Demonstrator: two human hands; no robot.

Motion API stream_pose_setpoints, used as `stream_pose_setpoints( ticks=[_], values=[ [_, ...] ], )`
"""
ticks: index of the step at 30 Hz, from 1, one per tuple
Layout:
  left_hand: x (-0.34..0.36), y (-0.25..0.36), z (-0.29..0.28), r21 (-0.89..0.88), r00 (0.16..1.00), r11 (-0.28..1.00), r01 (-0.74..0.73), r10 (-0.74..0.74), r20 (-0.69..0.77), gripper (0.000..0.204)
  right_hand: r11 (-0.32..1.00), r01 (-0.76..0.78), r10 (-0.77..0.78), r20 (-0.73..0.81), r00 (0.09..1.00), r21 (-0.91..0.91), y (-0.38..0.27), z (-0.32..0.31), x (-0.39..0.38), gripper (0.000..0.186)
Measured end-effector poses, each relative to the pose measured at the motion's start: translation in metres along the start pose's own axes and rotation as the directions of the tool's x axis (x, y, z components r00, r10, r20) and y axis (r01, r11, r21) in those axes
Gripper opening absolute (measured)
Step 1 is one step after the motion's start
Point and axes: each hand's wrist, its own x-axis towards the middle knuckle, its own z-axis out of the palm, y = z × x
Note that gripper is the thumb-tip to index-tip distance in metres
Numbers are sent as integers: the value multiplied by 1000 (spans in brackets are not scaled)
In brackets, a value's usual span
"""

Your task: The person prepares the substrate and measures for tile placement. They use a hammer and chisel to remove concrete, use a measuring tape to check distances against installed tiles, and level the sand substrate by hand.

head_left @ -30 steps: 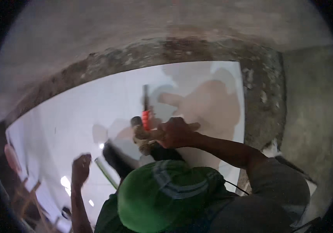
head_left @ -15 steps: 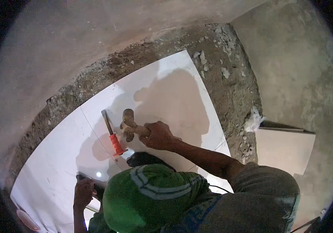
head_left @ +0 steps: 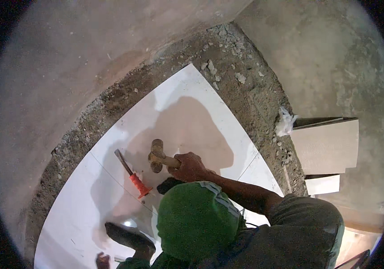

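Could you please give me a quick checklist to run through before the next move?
1. Hammer held: ok; the right grip is closed round its pale handle.
2. Hammer head clear of the tiles: cannot tell; the view from above hides its height.
3. Chisel out from under the hammer head: ok; it lies to the left.
4. Tiles free of loose tools: not ok; the red-sleeved chisel lies on them, with neither grip on it.
5. Left grip empty: cannot tell; it shows only in part at the lower edge.
6. Even light on the tiles: not ok; a broad shadow falls across them.
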Motion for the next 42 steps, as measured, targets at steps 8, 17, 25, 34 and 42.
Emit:
stream_pose_setpoints(
  ticks=[8, 17, 25, 34, 42],
  values=[
    [18, 112, 145, 93, 864, 988, 121, -58, -501, 31, 999, 13, -18, -125, 992, -36, -19, 0, 7, 35],
    [17, 87, 166, 99, 707, 980, 172, -52, -706, 36, 930, -161, 91, -216, 972, -331, 33, 9, 43, 40],
    [-12, 81, 62, 213, 739, 974, -83, 203, -642, 36, 836, 10, -236, -343, 909, -549, 73, 0, 55, 34],
    [84, 395, 96, 201, 707, 680, -705, 649, 280, 30, 865, 96, -244, -246, 938, -492, 114, -17, 49, 36],
    [83, 484, 177, 515, 801, 614, -598, 487, 349, 67, 945, 79, -185, -320, 929, -317, 159, -45, 44, 43]
  ],
)
